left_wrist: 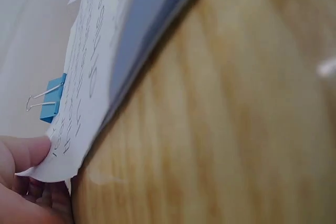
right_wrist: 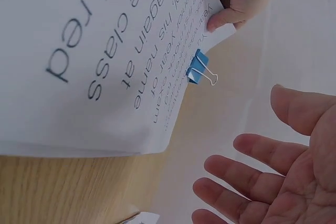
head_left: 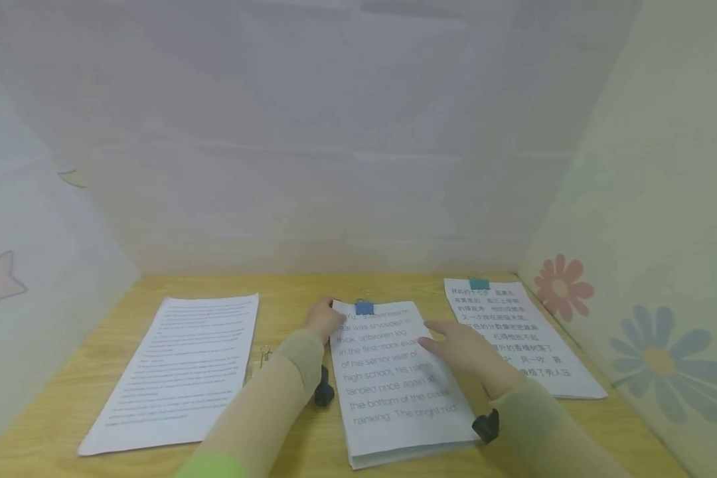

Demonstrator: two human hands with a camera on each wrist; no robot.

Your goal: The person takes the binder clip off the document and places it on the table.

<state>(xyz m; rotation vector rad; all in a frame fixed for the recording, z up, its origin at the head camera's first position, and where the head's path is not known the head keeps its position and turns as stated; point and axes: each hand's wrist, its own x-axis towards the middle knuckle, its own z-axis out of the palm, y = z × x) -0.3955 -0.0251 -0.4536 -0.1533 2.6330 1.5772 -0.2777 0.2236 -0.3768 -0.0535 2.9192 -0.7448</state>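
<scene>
a pale fabric wall [head_left: 352, 133] rises behind the far edge of a wood-grain bench [head_left: 287, 302], where we find a person busy with printed pages. a small-print stack [head_left: 173, 372] lies near the bench's left edge. midway between the left and right edges, its top toward the far edge, sits the large-print stack [head_left: 394, 385]; we cannot tell whether all of it rests flat. a chinese-print stack [head_left: 550, 352] lies along the right edge, its top near the far right corner. we see the right hand [head_left: 466, 346] just beside the large-print stack's right side, fingers released and spread, while the left hand [head_left: 327, 320] pinches its upper left corner, thumb above, fingers beneath. a blue binder clip [head_left: 364, 308] bites its top; a teal binder clip [head_left: 479, 284] tops the chinese-print stack. beside the small-print stack, we spot a yellowish clip [head_left: 256, 367], partly hidden.
</scene>
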